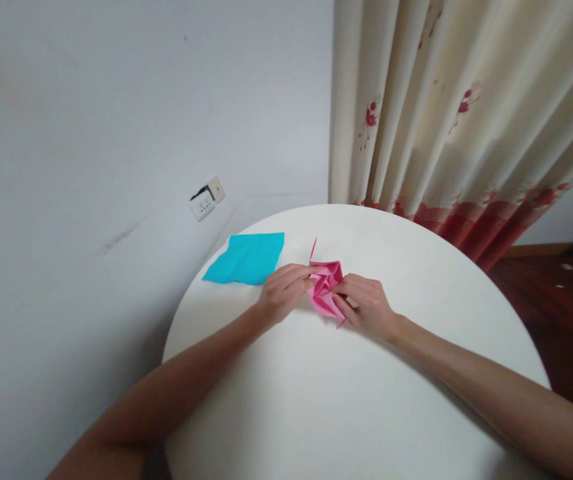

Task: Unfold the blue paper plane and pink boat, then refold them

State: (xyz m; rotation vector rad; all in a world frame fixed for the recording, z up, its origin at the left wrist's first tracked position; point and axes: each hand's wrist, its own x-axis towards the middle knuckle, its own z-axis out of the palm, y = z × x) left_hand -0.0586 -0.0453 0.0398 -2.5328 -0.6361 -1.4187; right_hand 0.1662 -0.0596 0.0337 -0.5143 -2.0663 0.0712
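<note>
Between my two hands is a piece of folded pink paper (324, 288), held just over the white table. Its middle is creased into a twisted shape, with thin pointed corners at the top left and lower right. My left hand (286, 287) grips its left side, the fingers reaching along the upper edge. On the right side, my right hand (366, 301) pinches the paper between thumb and fingers. The fingertips partly cover its folds. A sheet of blue paper (246, 258) lies just beyond my left hand, close to the wrist but beneath no visible grip.
The round white table (316, 407) stands against a pale wall (116, 120) on the left. A wall socket (202, 205) sits above the table's far left edge. Behind it at the right hangs a cream and red curtain (431, 133), with dark wooden floor (531, 293) below.
</note>
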